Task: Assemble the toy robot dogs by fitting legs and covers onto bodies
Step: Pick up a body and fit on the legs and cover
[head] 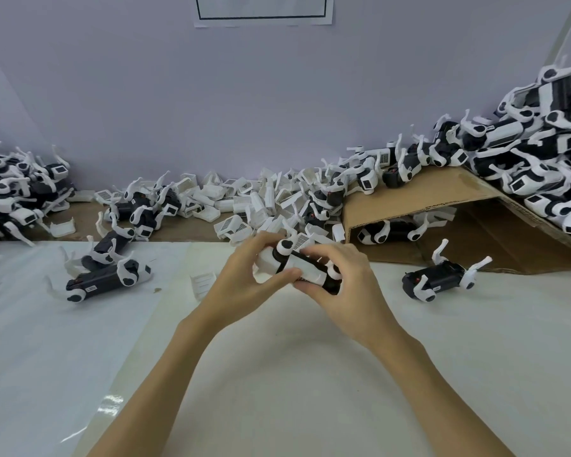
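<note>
White table (277,374), lilac wall (211,94), cardboard (442,192).

Both hands, left hand (244,278) and right hand (340,285), grip one toy dog (297,268) above the table (277,374). Loose white covers (261,202) lie heaped behind.

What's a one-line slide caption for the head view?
Both hands, left hand and right hand, grip a toy robot dog above the white table, heaps of parts behind.

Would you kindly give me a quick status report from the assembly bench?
Left hand and right hand both grip one toy dog, white cover on. Loose cover lies beside left hand. Nothing in the way.
</note>
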### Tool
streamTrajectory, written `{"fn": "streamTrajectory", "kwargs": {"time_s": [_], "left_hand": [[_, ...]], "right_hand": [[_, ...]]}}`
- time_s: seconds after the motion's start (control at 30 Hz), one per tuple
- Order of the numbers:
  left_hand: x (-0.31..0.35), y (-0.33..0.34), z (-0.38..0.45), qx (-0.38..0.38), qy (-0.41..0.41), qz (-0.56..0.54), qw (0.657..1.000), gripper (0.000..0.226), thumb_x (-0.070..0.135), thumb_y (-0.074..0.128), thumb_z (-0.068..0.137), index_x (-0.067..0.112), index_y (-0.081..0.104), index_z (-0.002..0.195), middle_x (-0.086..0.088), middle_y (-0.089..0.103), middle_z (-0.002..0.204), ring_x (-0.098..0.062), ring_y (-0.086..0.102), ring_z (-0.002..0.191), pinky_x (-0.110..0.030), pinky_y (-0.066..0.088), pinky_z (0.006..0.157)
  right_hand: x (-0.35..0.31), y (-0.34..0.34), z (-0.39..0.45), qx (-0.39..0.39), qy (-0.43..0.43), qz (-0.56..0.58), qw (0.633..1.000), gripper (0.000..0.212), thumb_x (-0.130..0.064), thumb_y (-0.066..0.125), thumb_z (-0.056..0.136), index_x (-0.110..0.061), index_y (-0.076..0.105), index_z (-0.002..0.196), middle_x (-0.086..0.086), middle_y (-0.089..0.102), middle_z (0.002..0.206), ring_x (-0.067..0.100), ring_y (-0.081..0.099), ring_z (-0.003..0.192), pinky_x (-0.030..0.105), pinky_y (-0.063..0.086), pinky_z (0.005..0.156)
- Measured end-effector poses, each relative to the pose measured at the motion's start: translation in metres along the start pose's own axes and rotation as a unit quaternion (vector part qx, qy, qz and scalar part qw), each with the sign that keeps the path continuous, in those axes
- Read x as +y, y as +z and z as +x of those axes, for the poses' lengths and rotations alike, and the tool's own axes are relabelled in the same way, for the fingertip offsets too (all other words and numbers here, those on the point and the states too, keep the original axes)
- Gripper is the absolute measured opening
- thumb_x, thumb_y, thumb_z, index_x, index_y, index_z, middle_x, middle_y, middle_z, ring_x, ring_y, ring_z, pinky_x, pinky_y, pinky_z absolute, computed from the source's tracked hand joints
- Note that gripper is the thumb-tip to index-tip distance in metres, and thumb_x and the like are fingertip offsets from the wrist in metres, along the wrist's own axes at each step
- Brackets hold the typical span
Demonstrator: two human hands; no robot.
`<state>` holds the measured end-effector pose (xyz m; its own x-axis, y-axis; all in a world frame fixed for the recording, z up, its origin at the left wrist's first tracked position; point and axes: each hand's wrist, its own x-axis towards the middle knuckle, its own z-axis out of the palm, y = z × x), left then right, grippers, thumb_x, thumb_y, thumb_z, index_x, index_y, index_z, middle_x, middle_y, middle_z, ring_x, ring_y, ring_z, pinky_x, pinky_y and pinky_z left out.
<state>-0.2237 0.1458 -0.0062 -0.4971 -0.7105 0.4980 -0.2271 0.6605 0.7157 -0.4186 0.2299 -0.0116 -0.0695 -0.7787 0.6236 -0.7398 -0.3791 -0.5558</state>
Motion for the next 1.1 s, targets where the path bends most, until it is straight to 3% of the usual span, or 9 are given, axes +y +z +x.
{"fn": "streamTrajectory", "kwargs": {"time_s": [0.13, 0.3, 0.5, 0.6, 0.73, 0.8, 0.87, 0.97, 1.1], "left_hand": [[0.001, -0.004, 0.000, 0.011, -0.009, -0.024, 1.000, 0.033, 0.057, 0.078, 0.091, 0.033, 0.068, 0.111, 0.012, 0.074, 0.100, -0.013, 0.069, 0.091, -0.015, 0.050, 0.075], [0.005, 0.002, 0.000, 0.052, -0.028, -0.021, 0.998, 0.027, 0.062, 0.074, 0.088, 0.040, 0.072, 0.102, 0.014, 0.075, 0.094, -0.014, 0.069, 0.092, -0.028, 0.051, 0.081], [0.010, 0.001, -0.001, 0.057, -0.010, -0.053, 0.997, 0.026, 0.052, 0.075, 0.092, 0.028, 0.071, 0.098, 0.008, 0.070, 0.089, -0.011, 0.065, 0.084, -0.017, 0.048, 0.075], [0.010, 0.006, -0.001, 0.067, -0.010, -0.025, 0.997, 0.030, 0.061, 0.076, 0.089, 0.032, 0.070, 0.097, 0.009, 0.071, 0.091, -0.013, 0.065, 0.089, -0.016, 0.046, 0.078], [0.008, 0.008, -0.001, 0.144, 0.076, 0.144, 0.976, 0.051, 0.076, 0.067, 0.086, 0.030, 0.064, 0.109, 0.019, 0.063, 0.106, -0.007, 0.053, 0.105, -0.025, 0.040, 0.094], [0.010, 0.007, -0.002, 0.157, 0.129, 0.134, 0.970, 0.056, 0.067, 0.069, 0.090, 0.018, 0.066, 0.118, 0.012, 0.062, 0.118, -0.009, 0.054, 0.117, -0.029, 0.043, 0.099], [0.015, 0.008, -0.004, 0.142, 0.111, 0.050, 0.982, 0.038, 0.053, 0.071, 0.095, 0.019, 0.070, 0.112, 0.011, 0.072, 0.110, -0.014, 0.068, 0.104, -0.032, 0.052, 0.085], [0.021, 0.014, -0.002, 0.203, 0.029, -0.002, 0.979, 0.016, 0.037, 0.070, 0.098, 0.024, 0.070, 0.088, 0.010, 0.072, 0.078, -0.014, 0.068, 0.070, -0.021, 0.046, 0.061], [0.013, 0.008, 0.003, 0.276, -0.083, -0.038, 0.957, 0.031, 0.048, 0.069, 0.095, 0.025, 0.064, 0.076, 0.010, 0.061, 0.062, -0.008, 0.054, 0.055, -0.020, 0.040, 0.054]], "right_hand": [[0.000, -0.001, 0.001, -0.043, 0.007, -0.031, 0.999, 0.040, -0.043, 0.070, 0.096, -0.022, 0.068, 0.130, -0.013, 0.068, 0.121, -0.005, 0.044, 0.121, 0.032, 0.037, 0.108], [-0.003, -0.005, 0.004, -0.078, 0.025, -0.037, 0.996, 0.042, -0.047, 0.054, 0.101, -0.019, 0.071, 0.126, -0.009, 0.071, 0.118, 0.014, 0.056, 0.117, 0.031, 0.038, 0.107], [-0.005, -0.005, 0.001, -0.119, 0.108, 0.154, 0.975, 0.025, -0.038, 0.070, 0.099, -0.030, 0.071, 0.123, -0.015, 0.073, 0.110, -0.002, 0.066, 0.104, 0.004, 0.045, 0.083], [-0.002, -0.009, 0.002, -0.128, 0.141, 0.178, 0.965, 0.028, -0.036, 0.081, 0.090, -0.035, 0.071, 0.116, -0.017, 0.075, 0.102, 0.001, 0.069, 0.100, 0.010, 0.049, 0.081], [-0.004, -0.019, 0.005, -0.185, 0.148, 0.261, 0.936, 0.021, -0.033, 0.078, 0.095, -0.026, 0.074, 0.114, 0.003, 0.076, 0.089, 0.014, 0.073, 0.079, 0.022, 0.055, 0.080], [-0.005, -0.022, 0.005, -0.216, 0.152, 0.300, 0.916, 0.022, -0.030, 0.077, 0.096, -0.021, 0.075, 0.116, 0.009, 0.075, 0.088, 0.015, 0.070, 0.074, 0.022, 0.055, 0.075], [-0.006, -0.020, 0.004, -0.246, 0.151, 0.319, 0.903, 0.020, -0.027, 0.076, 0.097, -0.019, 0.075, 0.115, 0.001, 0.073, 0.082, 0.012, 0.069, 0.072, 0.022, 0.054, 0.073], [-0.010, -0.008, 0.002, -0.223, 0.153, 0.309, 0.912, 0.031, -0.033, 0.077, 0.094, -0.024, 0.072, 0.123, -0.008, 0.075, 0.093, 0.007, 0.072, 0.084, 0.020, 0.053, 0.078], [-0.015, 0.005, -0.004, -0.167, 0.086, 0.135, 0.973, 0.076, -0.051, 0.084, 0.084, -0.049, 0.044, 0.149, -0.026, 0.056, 0.140, -0.003, 0.053, 0.130, 0.021, 0.045, 0.107]]}}
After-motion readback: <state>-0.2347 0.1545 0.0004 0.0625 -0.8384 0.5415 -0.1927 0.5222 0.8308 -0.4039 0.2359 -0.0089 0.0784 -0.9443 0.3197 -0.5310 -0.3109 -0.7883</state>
